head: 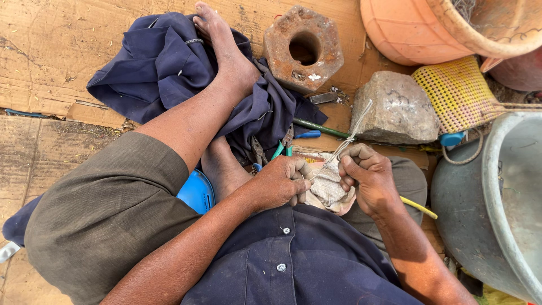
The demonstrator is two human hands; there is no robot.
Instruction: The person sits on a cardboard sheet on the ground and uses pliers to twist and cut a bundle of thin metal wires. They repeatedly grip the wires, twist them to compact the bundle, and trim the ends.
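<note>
The hands hide most of the grey cloth bundle.

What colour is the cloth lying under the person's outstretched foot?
Dark navy blue cloth, seen in the head view.

Light: bright, even daylight from above
Shadows: soft, short, under limbs
Focus: sharp throughout
Edges: wide-angle bending at corners
Glare: none

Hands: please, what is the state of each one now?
Left hand: closed, gripping the cloth bundle.
Right hand: closed, pinching the white string.
</note>
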